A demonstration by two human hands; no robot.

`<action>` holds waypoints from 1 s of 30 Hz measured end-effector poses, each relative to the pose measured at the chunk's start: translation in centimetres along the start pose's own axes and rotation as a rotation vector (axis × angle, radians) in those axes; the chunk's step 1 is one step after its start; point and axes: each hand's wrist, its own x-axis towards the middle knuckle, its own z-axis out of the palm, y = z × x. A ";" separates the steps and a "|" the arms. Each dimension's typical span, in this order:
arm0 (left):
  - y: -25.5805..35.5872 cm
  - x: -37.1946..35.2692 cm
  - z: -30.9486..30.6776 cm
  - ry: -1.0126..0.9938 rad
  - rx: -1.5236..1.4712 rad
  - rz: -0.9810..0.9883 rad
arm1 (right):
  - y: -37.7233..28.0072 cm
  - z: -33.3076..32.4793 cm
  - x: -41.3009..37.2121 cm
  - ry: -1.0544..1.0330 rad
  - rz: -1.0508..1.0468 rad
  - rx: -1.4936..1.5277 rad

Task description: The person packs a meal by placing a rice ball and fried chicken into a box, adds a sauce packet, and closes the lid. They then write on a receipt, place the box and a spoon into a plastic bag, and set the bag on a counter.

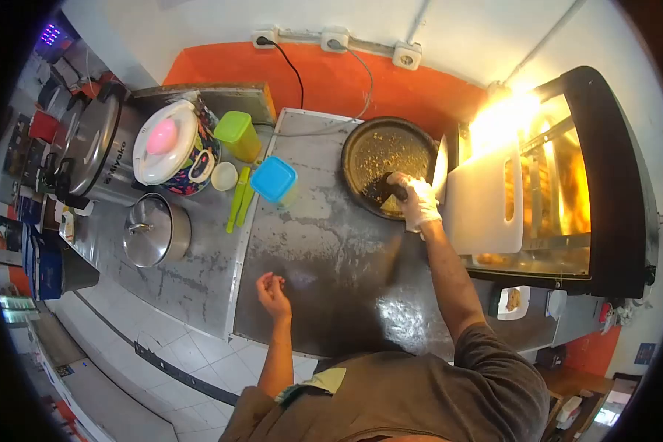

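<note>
- Right hand [415, 200]: gloved, closed on dark pestle [393, 186]; pestle inside round mortar [348, 156];
- Left hand [273, 295]: half-open, holding nothing; above counter [331, 258];
- White board [479, 214]: just beside mortar's right edge.

Three wall sockets [334, 40], three pots [147, 239], two lidded tubs [274, 179], one cup [224, 177], one round dish [376, 144] and one cutting board [479, 210] are seen.
</note>
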 end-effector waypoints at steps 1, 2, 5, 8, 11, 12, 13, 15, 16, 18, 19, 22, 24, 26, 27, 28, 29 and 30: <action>0.0 -0.1 0.7 -0.006 0.006 -0.006 | -0.1 0.3 -1.4 0.037 -0.080 0.046; 0.0 -0.2 1.6 -0.053 -0.009 0.004 | -0.3 0.6 -2.5 0.055 -0.023 0.100; -0.4 -1.4 3.0 -0.130 -0.047 0.013 | 0.1 1.2 -2.9 0.110 0.094 0.188; 0.2 -3.4 3.6 -0.161 -0.028 -0.022 | 9.3 8.3 -0.2 -0.095 0.337 0.271; 0.8 -5.0 3.9 -0.183 -0.049 -0.049 | 3.2 4.8 1.6 -0.217 0.697 0.211; 0.7 -5.4 3.7 -0.202 -0.038 -0.006 | 4.5 6.1 2.1 -0.206 0.698 0.300; 0.7 -5.9 3.6 -0.220 -0.024 0.034 | 4.0 5.2 2.1 -0.193 0.702 0.310; 1.6 -6.7 3.5 -0.247 -0.026 0.046 | 1.1 3.1 1.7 -0.233 0.617 0.265; 2.0 -7.2 3.5 -0.271 -0.033 0.044 | -0.1 2.3 0.7 -0.214 0.566 0.449; 3.0 -7.7 3.4 -0.302 0.010 0.066 | -0.7 2.6 -1.8 -0.080 0.301 0.658; 3.1 -7.8 3.5 -0.296 0.045 0.089 | -0.4 3.5 -3.5 0.022 0.086 0.670; 2.6 -8.2 2.7 -0.380 0.092 0.096 | -4.8 -3.1 -12.3 -0.320 0.529 0.986; 2.1 -8.8 3.1 -0.319 0.027 0.073 | -3.1 -2.8 -17.9 -0.337 0.399 1.011; 1.8 -10.0 3.7 -0.350 0.049 0.063 | -2.8 -8.8 -23.9 -0.496 0.528 0.907; 1.7 -10.8 4.0 -0.366 0.070 0.055 | -0.8 -9.9 -26.6 -0.513 0.495 0.792; 1.4 -11.4 4.4 -0.373 0.072 0.054 | 1.7 -10.9 -29.2 -0.528 0.460 0.676; 1.0 -12.2 5.1 -0.406 0.084 0.064 | 4.9 -11.0 -32.2 -0.448 0.405 0.483; 0.8 -13.2 5.8 -0.438 0.098 0.073 | 6.0 -14.6 -34.3 -0.471 0.421 0.559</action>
